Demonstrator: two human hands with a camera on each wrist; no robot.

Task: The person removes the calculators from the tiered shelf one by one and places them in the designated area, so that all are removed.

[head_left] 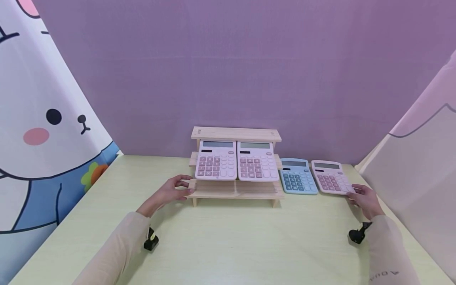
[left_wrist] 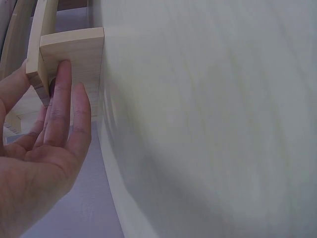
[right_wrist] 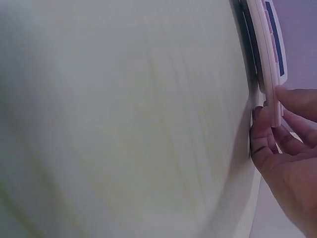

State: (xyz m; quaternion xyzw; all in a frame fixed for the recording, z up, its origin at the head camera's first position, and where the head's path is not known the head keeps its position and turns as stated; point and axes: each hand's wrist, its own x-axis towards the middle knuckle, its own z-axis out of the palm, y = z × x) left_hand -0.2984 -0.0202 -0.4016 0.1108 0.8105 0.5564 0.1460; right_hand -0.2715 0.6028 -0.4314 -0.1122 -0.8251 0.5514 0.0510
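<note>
1. We are seeing the left hand (head_left: 174,189) gripping the left end of the bottom plank of the wooden rack (head_left: 235,189), thumb on one side, fingers on the other.
2. We are seeing the right hand (head_left: 364,198) pinching the near right corner of the far-right pink calculator (head_left: 332,177), thumb above, fingers below; we aren't managing to tell whether that corner is lifting.
3. That calculator is lying on the tabletop (head_left: 231,237), right of the blue calculator (head_left: 298,176), a thin gap running between them. The blue one is sitting just beside the rack's right side.
4. The left pink calculator (head_left: 215,160) and right pink calculator (head_left: 258,161) are leaning back on the rack, nearly edge to edge, below the top plank.
5. Edges: the purple backdrop (head_left: 231,79) is closing off the back, the curtain (head_left: 420,178) is bounding the right hand's outer side; tabletop is stretching wide toward us, leaving room in front.
6. Writing: we are reading digits on the rack pair's keys, including "00"; the right sleeve (head_left: 392,253) is showing letters we aren't reading surely; the top plank's small mark is staying illegible.
</note>
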